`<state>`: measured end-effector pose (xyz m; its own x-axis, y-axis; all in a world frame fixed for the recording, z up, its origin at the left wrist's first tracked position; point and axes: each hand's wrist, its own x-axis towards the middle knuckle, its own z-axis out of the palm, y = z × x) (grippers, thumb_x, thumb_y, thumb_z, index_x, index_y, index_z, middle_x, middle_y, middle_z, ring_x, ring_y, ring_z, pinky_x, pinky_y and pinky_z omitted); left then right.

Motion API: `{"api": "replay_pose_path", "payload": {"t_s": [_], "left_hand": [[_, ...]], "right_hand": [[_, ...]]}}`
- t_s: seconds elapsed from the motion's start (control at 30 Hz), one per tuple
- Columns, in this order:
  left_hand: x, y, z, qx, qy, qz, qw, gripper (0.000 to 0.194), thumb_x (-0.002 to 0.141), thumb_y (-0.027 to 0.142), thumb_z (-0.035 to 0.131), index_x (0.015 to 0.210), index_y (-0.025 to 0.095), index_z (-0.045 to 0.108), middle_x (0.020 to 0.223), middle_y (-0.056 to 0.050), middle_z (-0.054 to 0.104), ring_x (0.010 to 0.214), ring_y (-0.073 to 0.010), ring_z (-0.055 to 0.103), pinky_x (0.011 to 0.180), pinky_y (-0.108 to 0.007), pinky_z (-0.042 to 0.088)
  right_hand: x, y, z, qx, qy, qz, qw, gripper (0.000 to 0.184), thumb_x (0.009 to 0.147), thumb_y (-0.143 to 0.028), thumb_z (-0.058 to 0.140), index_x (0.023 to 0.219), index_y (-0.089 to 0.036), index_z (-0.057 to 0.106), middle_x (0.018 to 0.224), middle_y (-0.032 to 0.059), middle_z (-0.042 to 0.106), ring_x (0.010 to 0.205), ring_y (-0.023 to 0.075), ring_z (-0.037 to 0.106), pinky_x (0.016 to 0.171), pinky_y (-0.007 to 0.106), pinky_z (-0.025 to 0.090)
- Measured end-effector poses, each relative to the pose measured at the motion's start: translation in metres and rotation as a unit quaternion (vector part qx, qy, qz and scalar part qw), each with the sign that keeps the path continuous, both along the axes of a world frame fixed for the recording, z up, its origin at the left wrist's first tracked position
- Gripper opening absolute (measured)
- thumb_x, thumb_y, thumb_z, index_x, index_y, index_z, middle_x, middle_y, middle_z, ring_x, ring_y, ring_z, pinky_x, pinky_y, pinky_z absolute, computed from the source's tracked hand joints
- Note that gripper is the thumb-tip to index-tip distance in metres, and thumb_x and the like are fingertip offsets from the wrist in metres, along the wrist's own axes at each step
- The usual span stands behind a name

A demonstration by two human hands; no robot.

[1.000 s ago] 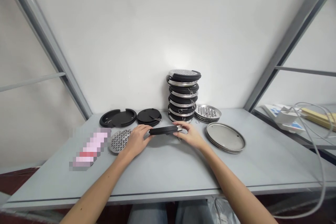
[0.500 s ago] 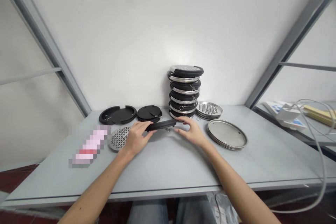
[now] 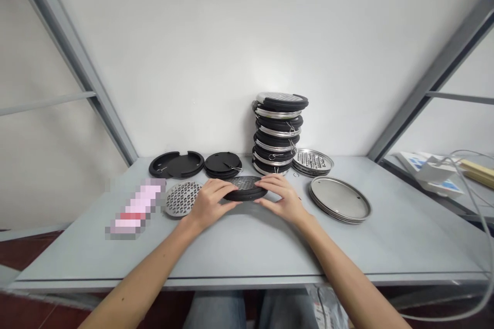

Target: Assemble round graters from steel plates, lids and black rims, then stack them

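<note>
Between my two hands is a round grater (image 3: 245, 188), a perforated metal disc set in a thick black rim, held slightly above the table. My left hand (image 3: 210, 199) pinches its left edge, fingers on top and thumb below. On the opposite edge, my right hand (image 3: 283, 198) grips the same way. Just left of my left hand lies a loose perforated grater disc (image 3: 180, 198). Behind the held grater rises a tall stack of black-rimmed round graters (image 3: 277, 136), with small wire clips on its side. Part of the held grater's rim is hidden by my fingers.
Black rings (image 3: 176, 164) and black round discs (image 3: 223, 163) with a clip lie at the back left. To the right are stacked grater discs (image 3: 313, 160) and plain metal discs (image 3: 339, 198). A blurred pink item (image 3: 139, 206) lies left. White cables (image 3: 476, 211) hang at the right.
The grater has tilted so that its perforated top face shows; before, it was seen edge-on with a clip beneath it. My right hand has closed onto its right edge.
</note>
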<state>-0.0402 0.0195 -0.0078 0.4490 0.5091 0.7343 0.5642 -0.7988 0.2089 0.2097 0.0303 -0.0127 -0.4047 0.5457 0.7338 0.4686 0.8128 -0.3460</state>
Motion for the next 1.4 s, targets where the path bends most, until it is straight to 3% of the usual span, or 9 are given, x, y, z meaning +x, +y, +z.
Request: {"api": "replay_pose_path", "payload": {"t_s": [0.17,0.27,0.37,0.57,0.77,0.87,1.03,1.3,1.4], "left_hand": [[0.002,-0.001,-0.001,-0.035,0.024,0.014,0.999,0.040,0.081,0.025,0.069,0.119,0.022,0.058,0.114,-0.008,0.064,0.106,-0.0248,0.059,0.093,-0.045,0.048],[0.004,-0.001,-0.001,-0.012,0.040,0.010,0.999,0.037,0.085,0.017,0.062,0.121,0.023,0.057,0.118,-0.009,0.061,0.112,-0.0247,0.056,0.096,-0.046,0.046],[0.005,0.000,0.000,0.021,0.024,0.000,1.000,0.033,0.090,0.014,0.056,0.122,0.023,0.057,0.118,-0.008,0.062,0.113,-0.0233,0.055,0.097,-0.045,0.045],[0.002,0.000,-0.003,0.032,0.055,-0.037,0.997,0.029,0.089,0.021,0.061,0.118,0.020,0.060,0.107,-0.007,0.068,0.099,-0.0219,0.059,0.087,-0.042,0.049],[0.006,-0.002,-0.009,0.028,0.122,-0.064,0.990,0.023,0.090,0.021,0.059,0.112,0.019,0.063,0.106,-0.006,0.068,0.100,-0.0216,0.058,0.086,-0.039,0.050],[0.014,-0.006,-0.010,0.030,0.158,-0.088,0.983,0.020,0.090,0.021,0.060,0.109,0.018,0.064,0.104,-0.007,0.068,0.101,-0.0225,0.058,0.086,-0.039,0.050],[0.023,-0.010,-0.014,-0.016,0.174,-0.112,0.978,0.022,0.093,0.017,0.051,0.112,0.017,0.062,0.110,-0.009,0.067,0.106,-0.0210,0.059,0.091,-0.038,0.050],[0.009,-0.006,-0.015,-0.122,0.157,-0.033,0.979,0.041,0.089,0.034,0.059,0.127,0.020,0.055,0.132,-0.010,0.056,0.121,-0.0248,0.052,0.103,-0.042,0.044],[0.009,-0.009,-0.014,-0.155,0.166,-0.030,0.974,0.047,0.090,0.037,0.057,0.134,0.022,0.049,0.137,-0.010,0.052,0.122,-0.0250,0.052,0.103,-0.041,0.044]], "right_hand": [[0.004,-0.002,0.002,0.099,-0.084,-0.017,0.991,0.028,0.086,-0.029,0.062,0.113,-0.021,0.066,0.101,0.0082,0.073,0.094,0.0241,0.064,0.081,0.041,0.054],[0.007,-0.007,0.007,0.183,-0.113,-0.042,0.976,0.029,0.087,-0.020,0.061,0.116,-0.020,0.064,0.103,0.0079,0.073,0.095,0.0237,0.064,0.077,0.039,0.053],[0.010,-0.008,0.010,0.217,-0.098,-0.058,0.970,0.033,0.084,-0.017,0.063,0.116,-0.021,0.064,0.103,0.0075,0.073,0.096,0.0233,0.064,0.076,0.038,0.051],[0.017,-0.003,0.008,0.121,-0.065,-0.005,0.990,0.027,0.079,-0.026,0.069,0.106,-0.022,0.068,0.094,0.0070,0.074,0.086,0.0217,0.064,0.076,0.038,0.053],[0.016,-0.009,0.018,-0.052,-0.126,0.027,0.990,0.033,0.069,-0.044,0.077,0.088,-0.019,0.069,0.096,0.0087,0.071,0.091,0.0238,0.063,0.083,0.040,0.050],[0.012,-0.011,0.019,-0.099,-0.133,0.038,0.985,0.028,0.080,-0.043,0.066,0.093,-0.019,0.069,0.100,0.0088,0.070,0.096,0.0234,0.063,0.088,0.040,0.049],[0.006,-0.005,0.007,-0.126,-0.137,-0.007,0.982,0.033,0.096,-0.032,0.041,0.114,-0.020,0.066,0.115,0.0074,0.069,0.112,0.0227,0.059,0.098,0.041,0.045],[0.010,-0.012,0.001,-0.141,-0.174,-0.122,0.967,0.032,0.092,-0.040,0.047,0.102,-0.023,0.073,0.108,0.0040,0.072,0.110,0.0252,0.061,0.092,0.041,0.052],[0.019,-0.023,0.000,-0.138,-0.192,-0.151,0.960,0.036,0.090,-0.044,0.048,0.107,-0.021,0.071,0.111,0.0060,0.071,0.114,0.0265,0.060,0.099,0.044,0.047]]}}
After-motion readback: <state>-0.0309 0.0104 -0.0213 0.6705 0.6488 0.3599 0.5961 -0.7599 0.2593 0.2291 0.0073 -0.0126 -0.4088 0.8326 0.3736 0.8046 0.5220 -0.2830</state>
